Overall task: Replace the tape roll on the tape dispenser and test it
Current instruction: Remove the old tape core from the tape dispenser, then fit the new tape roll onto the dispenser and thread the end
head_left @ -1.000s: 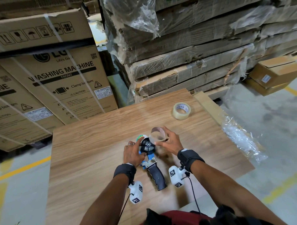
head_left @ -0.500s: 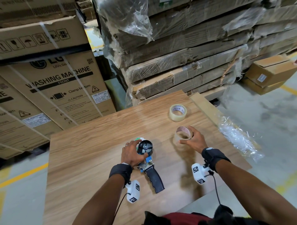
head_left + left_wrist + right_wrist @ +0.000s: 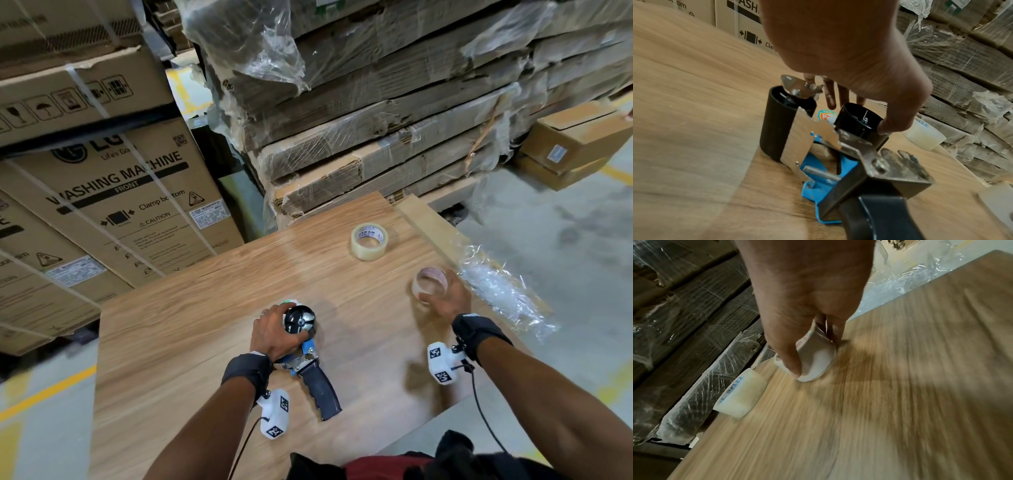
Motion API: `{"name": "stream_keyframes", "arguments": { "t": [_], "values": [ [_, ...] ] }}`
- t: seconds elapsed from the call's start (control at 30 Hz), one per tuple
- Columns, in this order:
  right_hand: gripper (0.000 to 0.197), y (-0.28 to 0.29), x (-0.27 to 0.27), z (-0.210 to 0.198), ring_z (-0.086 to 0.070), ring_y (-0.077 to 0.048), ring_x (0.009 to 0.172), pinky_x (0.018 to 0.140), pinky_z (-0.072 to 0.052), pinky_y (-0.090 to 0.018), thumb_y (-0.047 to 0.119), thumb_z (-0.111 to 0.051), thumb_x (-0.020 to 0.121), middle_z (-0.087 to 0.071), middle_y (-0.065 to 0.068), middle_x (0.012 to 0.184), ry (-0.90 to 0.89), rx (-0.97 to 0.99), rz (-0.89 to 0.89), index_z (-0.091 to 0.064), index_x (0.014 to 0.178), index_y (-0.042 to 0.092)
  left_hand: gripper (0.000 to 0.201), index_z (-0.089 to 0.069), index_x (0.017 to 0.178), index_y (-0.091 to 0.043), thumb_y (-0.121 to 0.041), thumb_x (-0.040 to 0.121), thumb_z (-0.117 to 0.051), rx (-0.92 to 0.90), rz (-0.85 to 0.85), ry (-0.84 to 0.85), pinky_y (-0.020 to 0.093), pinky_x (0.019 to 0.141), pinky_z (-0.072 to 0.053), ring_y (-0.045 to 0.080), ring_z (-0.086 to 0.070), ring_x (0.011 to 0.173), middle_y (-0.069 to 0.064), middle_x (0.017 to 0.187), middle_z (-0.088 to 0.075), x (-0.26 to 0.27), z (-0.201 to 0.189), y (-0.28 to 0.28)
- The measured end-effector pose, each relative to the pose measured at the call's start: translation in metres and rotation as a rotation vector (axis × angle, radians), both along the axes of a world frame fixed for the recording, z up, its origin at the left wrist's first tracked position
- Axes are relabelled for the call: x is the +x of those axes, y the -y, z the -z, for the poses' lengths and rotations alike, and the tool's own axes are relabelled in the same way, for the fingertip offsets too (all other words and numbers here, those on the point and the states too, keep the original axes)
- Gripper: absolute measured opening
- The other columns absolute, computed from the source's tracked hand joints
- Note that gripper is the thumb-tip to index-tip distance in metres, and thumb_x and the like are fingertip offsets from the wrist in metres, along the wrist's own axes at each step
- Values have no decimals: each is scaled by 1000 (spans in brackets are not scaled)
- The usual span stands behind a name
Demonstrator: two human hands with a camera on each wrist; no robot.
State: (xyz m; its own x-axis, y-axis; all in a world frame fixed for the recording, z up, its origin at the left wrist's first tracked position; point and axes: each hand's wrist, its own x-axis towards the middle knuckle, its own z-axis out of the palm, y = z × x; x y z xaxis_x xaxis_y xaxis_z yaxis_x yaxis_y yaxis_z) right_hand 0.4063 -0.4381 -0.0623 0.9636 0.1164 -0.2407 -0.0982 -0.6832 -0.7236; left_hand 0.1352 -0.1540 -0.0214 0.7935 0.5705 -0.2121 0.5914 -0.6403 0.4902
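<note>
Tape dispenser (image 3: 305,356) lies on woodgrain table (image 3: 171,342), black ribbed hub bare, L hand (image 3: 274,334) clamped over it. R hand (image 3: 445,298) pinches empty core (image 3: 430,284), fresh clear roll (image 3: 369,241) beyond. L wrist: thumb on hub (image 3: 859,123), chrome frame, blue plate. R wrist: thin cardboard ring (image 3: 813,358) just above table, blurry.

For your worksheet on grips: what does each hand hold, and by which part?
Right hand: empty tape core, by its rim. Left hand: tape dispenser, by its black hub.

Wood-grain table (image 3: 178,346); shiny metal, ribbed black plastic dispenser (image 3: 818,142).
</note>
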Motion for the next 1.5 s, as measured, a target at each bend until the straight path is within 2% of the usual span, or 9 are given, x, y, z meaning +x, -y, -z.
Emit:
{"name": "stream_keyframes", "arguments": {
  "t": [0.43,0.57,0.67,0.73,0.9,1.1,1.33,1.43,1.5],
  "values": [
    [120,-3,2,2,-50,-39,137,114,-43,-49,48,-90,48,-57,-20,145,12,7,-9,-41,152,13,92,-60,132,-25,-68,52,-53,-8,-18,13,43,100,-46,29,-58,117,3,127,-67,0,0,3],
    [95,-18,-8,-16,-37,-38,144,120,-24,-47,37,-91,71,-57,-21,142,181,8,-15,-46,149,5,93,-58,135,-24,-69,54,-51,-9,-6,36,40,100,-46,29,-57,118,5,130,-66,-4,-2,5],
    [72,-33,-21,-28,-50,-36,125,112,-31,-42,34,-89,72,-71,-13,103,301,83,-50,-61,134,11,95,-57,137,-20,-68,55,-49,-3,-19,71,41,99,-47,30,-58,120,7,129,-66,-11,-3,5],
    [55,-47,-35,-33,-60,-31,115,106,-40,-36,29,-88,74,-72,-12,103,319,142,-105,-68,123,12,93,-55,138,-19,-67,58,-50,9,-34,100,43,98,-47,31,-58,120,7,128,-66,-18,-1,4],
    [28,-87,-98,-29,-75,-28,99,90,-60,-34,19,-87,79,-77,-6,98,-71,224,-489,-74,101,11,93,-47,144,-18,-65,64,-56,19,-80,184,45,99,-46,30,-55,121,7,133,-58,-38,2,3],
    [60,-105,-167,-4,-76,-16,92,73,-62,-29,61,-88,67,-79,-2,101,-489,-11,-840,-77,100,12,90,-37,149,-22,-49,71,-71,-54,-165,231,44,97,-46,28,-52,118,7,131,-56,-68,7,-2],
    [64,-115,-202,6,-48,-10,54,55,-40,-21,70,-90,55,-45,11,53,-555,-72,-750,-46,53,23,76,-41,145,-25,-38,79,-77,-206,-276,285,45,104,-45,23,-52,120,5,132,-53,-96,18,2],
    [57,-122,-215,12,-76,-20,90,87,-62,-34,54,-96,56,-80,2,87,-664,68,-700,-80,88,11,74,-41,145,-26,-36,80,-76,-243,-272,298,43,104,-46,22,-51,121,4,131,-52,-104,19,3],
    [50,-125,-228,10,-70,-35,86,77,-59,-42,29,-95,66,-74,-15,88,-871,231,-594,-75,100,-1,73,-41,145,-28,-36,80,-75,-266,-273,306,43,103,-46,22,-52,120,3,130,-53,-108,19,2]
  ]
}}
